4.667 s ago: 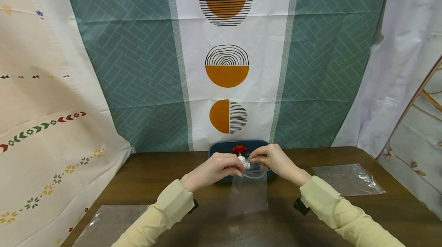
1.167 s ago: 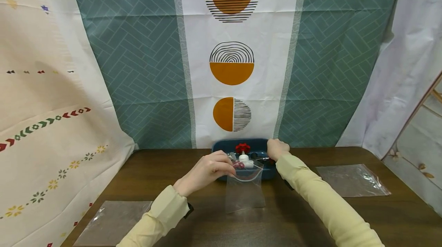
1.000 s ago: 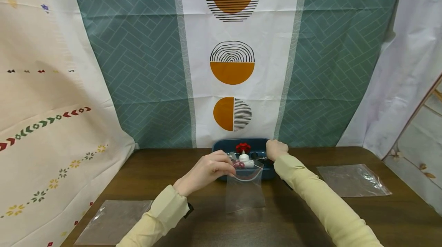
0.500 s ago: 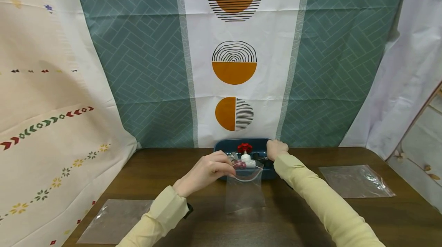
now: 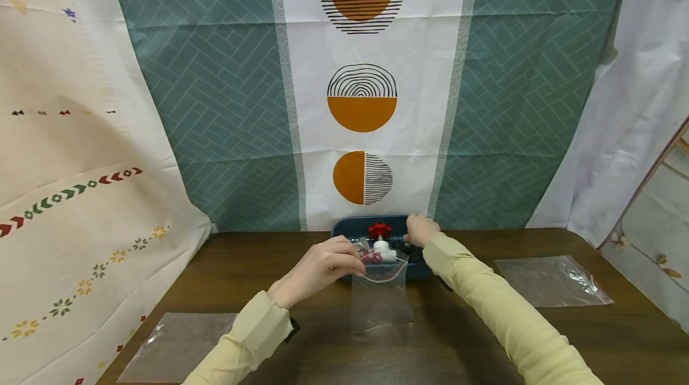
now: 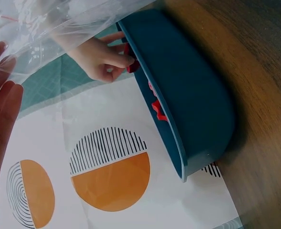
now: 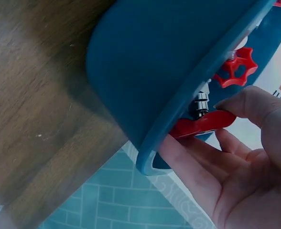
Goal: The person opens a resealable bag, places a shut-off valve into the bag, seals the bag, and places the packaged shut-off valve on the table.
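In the head view my left hand [image 5: 325, 265] pinches the top edge of a clear zip bag [image 5: 381, 307], whose mouth gapes before a blue bin [image 5: 344, 275]. The left wrist view shows the bag's film [image 6: 78, 28] beside my left fingers [image 6: 4, 114]. My right hand [image 5: 422, 231] reaches into the bin's right end. The right wrist view has my right hand [image 7: 236, 148] gripping a red handle [image 7: 202, 124] with a metal stem [image 7: 201, 102], at the bin's rim. A red star-shaped knob [image 5: 380, 231] tops a white fitting [image 5: 382, 250] in the bin.
One flat clear bag [image 5: 177, 346] lies at the table's left, and another [image 5: 554, 280] at the right. A patterned cloth [image 5: 360, 74] hangs behind the table [image 5: 258, 253]. Pink-red and dark pieces also lie in the bin.
My right hand has moved slightly left within the bin's right end. Earlier both hands were at the bag's mouth; my left hand still holds it.
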Motion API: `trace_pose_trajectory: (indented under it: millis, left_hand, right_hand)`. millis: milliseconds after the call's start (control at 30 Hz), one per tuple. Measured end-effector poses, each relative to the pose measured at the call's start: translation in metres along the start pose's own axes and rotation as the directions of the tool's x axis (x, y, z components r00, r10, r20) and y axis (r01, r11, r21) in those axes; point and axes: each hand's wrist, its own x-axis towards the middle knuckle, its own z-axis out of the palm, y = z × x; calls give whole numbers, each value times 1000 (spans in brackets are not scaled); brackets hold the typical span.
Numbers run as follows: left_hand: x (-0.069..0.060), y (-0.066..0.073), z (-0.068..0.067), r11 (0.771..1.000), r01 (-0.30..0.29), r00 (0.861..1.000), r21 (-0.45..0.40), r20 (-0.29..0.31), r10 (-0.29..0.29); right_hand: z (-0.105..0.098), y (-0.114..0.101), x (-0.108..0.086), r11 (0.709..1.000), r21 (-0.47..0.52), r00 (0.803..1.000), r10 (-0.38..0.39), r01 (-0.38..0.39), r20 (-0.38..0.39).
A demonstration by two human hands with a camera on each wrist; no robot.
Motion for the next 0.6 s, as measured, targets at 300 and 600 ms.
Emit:
trace_pose_trajectory:
  millis: [300, 600]
  left_hand:
    - [0, 0, 0, 1000, -3, 1000, 3, -6, 3]
    - [1, 0, 1, 1000, -2, 1000, 2, -4, 2]
  right_hand:
    - [28, 29, 47, 980, 177, 995, -95, 87, 41]
    - [-4, -1, 1, 937, 345, 993, -92, 60, 76]
